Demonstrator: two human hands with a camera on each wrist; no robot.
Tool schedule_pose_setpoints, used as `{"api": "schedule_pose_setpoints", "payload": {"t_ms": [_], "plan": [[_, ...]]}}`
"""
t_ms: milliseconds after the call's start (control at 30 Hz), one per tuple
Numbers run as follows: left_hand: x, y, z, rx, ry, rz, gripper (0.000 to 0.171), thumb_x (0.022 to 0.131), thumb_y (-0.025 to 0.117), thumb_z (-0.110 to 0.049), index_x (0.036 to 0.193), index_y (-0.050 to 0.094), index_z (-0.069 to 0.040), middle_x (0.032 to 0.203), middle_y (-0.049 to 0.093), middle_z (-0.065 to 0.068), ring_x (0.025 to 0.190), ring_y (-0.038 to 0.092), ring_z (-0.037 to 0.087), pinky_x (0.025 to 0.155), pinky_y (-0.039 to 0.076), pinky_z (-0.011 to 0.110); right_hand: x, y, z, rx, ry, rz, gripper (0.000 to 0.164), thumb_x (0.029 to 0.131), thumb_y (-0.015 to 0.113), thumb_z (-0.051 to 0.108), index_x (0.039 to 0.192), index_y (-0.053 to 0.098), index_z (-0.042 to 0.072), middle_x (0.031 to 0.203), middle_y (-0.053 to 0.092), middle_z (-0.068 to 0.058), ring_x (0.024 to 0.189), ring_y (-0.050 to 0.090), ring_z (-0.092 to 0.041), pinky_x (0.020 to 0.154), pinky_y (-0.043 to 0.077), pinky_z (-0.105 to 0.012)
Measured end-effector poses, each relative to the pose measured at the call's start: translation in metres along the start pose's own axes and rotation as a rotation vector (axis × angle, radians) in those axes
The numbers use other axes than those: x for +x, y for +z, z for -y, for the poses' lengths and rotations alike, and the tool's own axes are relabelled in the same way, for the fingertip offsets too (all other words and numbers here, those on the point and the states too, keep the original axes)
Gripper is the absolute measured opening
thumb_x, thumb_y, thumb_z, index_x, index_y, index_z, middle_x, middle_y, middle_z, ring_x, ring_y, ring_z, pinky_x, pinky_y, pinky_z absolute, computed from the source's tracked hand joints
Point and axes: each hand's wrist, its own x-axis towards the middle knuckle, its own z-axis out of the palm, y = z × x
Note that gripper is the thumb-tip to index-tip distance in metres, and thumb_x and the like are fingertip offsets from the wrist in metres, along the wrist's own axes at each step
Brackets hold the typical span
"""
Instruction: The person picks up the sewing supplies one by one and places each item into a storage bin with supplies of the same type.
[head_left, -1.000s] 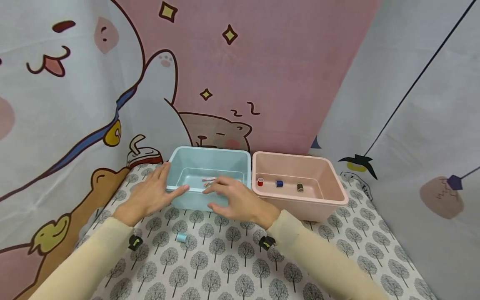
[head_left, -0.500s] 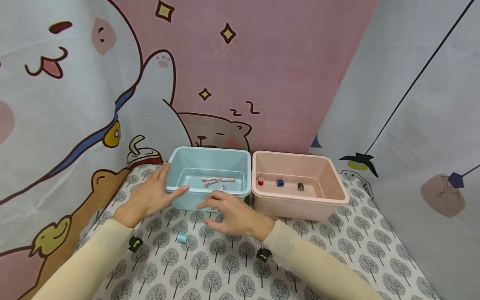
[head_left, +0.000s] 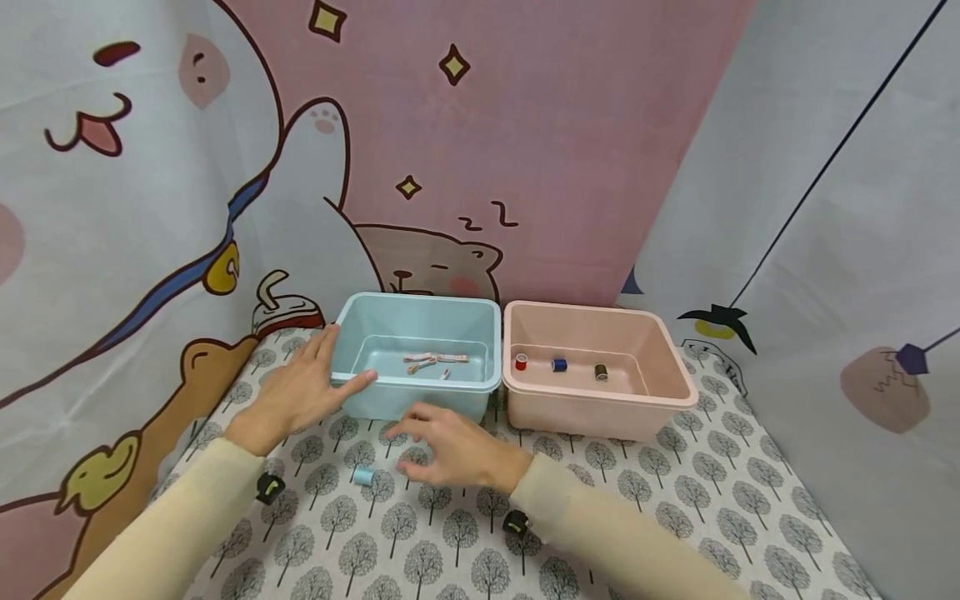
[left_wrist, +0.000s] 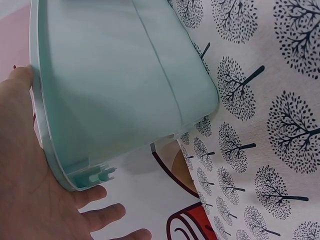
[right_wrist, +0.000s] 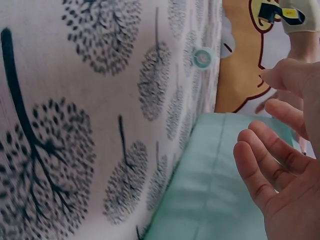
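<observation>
My left hand (head_left: 296,396) rests at the near left corner of the light blue bin (head_left: 420,385), thumb along its front rim. In the left wrist view its fingers spread straight past the bin's corner. My right hand (head_left: 453,450) hovers over the cloth in front of that bin, fingers loosely bent with nothing between them. Left of it on the cloth lies a light blue thread spool (head_left: 363,475), which the right wrist view shows end-on as a teal ring. Inside the blue bin lie several small bundles of pale pink and white thread (head_left: 452,358).
A pink bin (head_left: 600,404) stands close beside the blue one on the right. It holds a red spool (head_left: 521,362), a blue spool (head_left: 558,365) and a dark olive spool (head_left: 601,372). Tree-print cloth (head_left: 420,562) covers the table; a cartoon-print curtain (head_left: 570,150) hangs behind.
My right hand has moved from over the blue bin's front rim back and down to the cloth before it, uncovering the thread bundles. The left hand has stayed in place.
</observation>
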Motion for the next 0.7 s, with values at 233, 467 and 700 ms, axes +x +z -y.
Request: {"api": "schedule_pose_setpoints", "payload": {"t_ms": [233,467,700], "plan": [[0.0,0.0,-0.001,0.001,-0.002,0.013,0.125,0.109,0.041,-0.092,0.187,0.008,0.0,0.193,0.016,0.033,0.17,0.033,0.067,0.11,0.057,0.085,0.004,0.014,0.0,-0.037,0.019,0.049,0.05,0.11,0.082,0.039,0.157,0.073,0.023,0.151,0.074,-0.002,0.123,0.078,-0.013,0.106,0.061,-0.015],[-0.001,-0.001,-0.001,0.006,-0.003,0.017,0.125,0.109,0.041,-0.092,0.187,0.007,0.0,0.193,0.016,0.032,0.17,0.033,0.067,0.112,0.057,0.085,0.01,0.023,0.002,-0.037,0.013,0.088,0.052,0.11,0.081,0.04,0.159,0.072,0.023,0.153,0.073,-0.001,0.129,0.076,-0.013,0.11,0.062,-0.019],[0.0,-0.002,-0.001,0.007,-0.005,0.018,0.126,0.108,0.041,-0.092,0.187,0.007,0.0,0.193,0.016,0.032,0.169,0.033,0.067,0.112,0.056,0.085,0.016,0.033,0.002,-0.057,0.029,0.109,0.055,0.109,0.082,0.044,0.16,0.071,0.027,0.155,0.071,0.0,0.119,0.074,-0.008,0.1,0.063,-0.017]]}}
